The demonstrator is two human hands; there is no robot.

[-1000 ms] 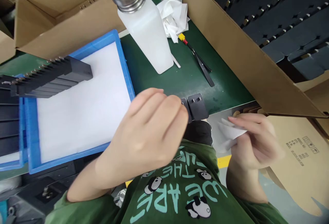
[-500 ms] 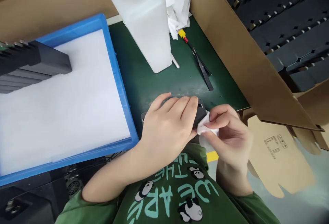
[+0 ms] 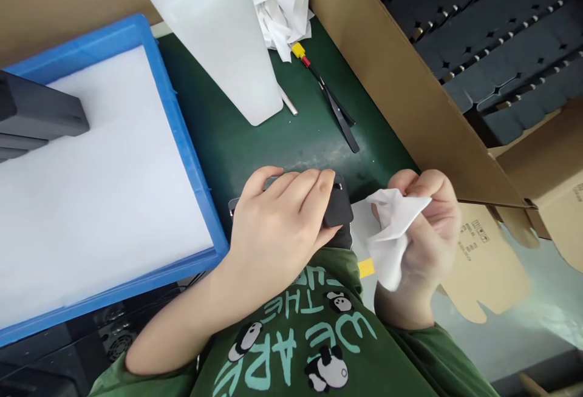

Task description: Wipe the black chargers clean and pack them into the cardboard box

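My left hand [image 3: 282, 218] is wrapped over a black plastic casing [image 3: 339, 206] at the near edge of the green work surface. Most of the casing is hidden under the palm; its right end and a small metal contact show. A white wiping cloth [image 3: 389, 236], crumpled and hanging down, is pinched in the fingers of my right hand [image 3: 430, 215]. Cloth and casing are apart, with a gap between them.
A blue tray [image 3: 182, 142] lined with white holds black casings [image 3: 50, 108] at left. Behind stand a large white bottle [image 3: 218, 39] and crumpled white cloths [image 3: 282, 5]. Black tweezers [image 3: 341, 124] lie near a cardboard wall [image 3: 387, 75]. More black casings [image 3: 501, 39] fill a box at right.
My right hand has drawn the cloth away from the casing's right end, toward the right, and more of the cloth shows. My left hand keeps its grip. The whole view has shifted somewhat.
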